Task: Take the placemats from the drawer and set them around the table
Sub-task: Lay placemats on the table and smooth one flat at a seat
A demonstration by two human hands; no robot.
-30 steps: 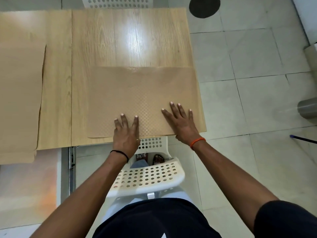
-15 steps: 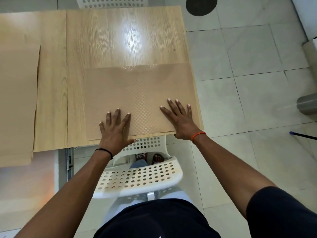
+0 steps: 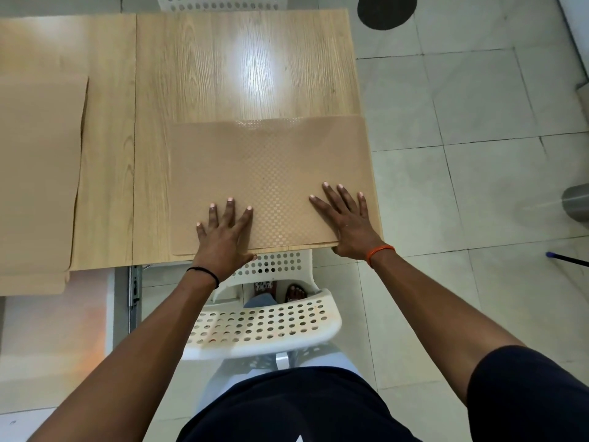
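Two wood-grain panels form table [image 3: 242, 65], glossy, rectangular; tan checker-embossed placemat [image 3: 267, 173] lies flat at near right corner, before you; second plain tan placemat [image 3: 38, 173] on left panel; white perforated plastic chair [image 3: 264, 323] below; your left hand [image 3: 223, 237] and right hand [image 3: 349, 224] press mat, fingers spread flat.

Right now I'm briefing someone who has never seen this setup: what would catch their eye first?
Two flat hands, the left hand and right hand, press on a tan checkered placemat at the wooden table's near right corner. Another placemat lies at the far left, overhanging the near edge. A white perforated chair stands right below the table edge, between the arms.
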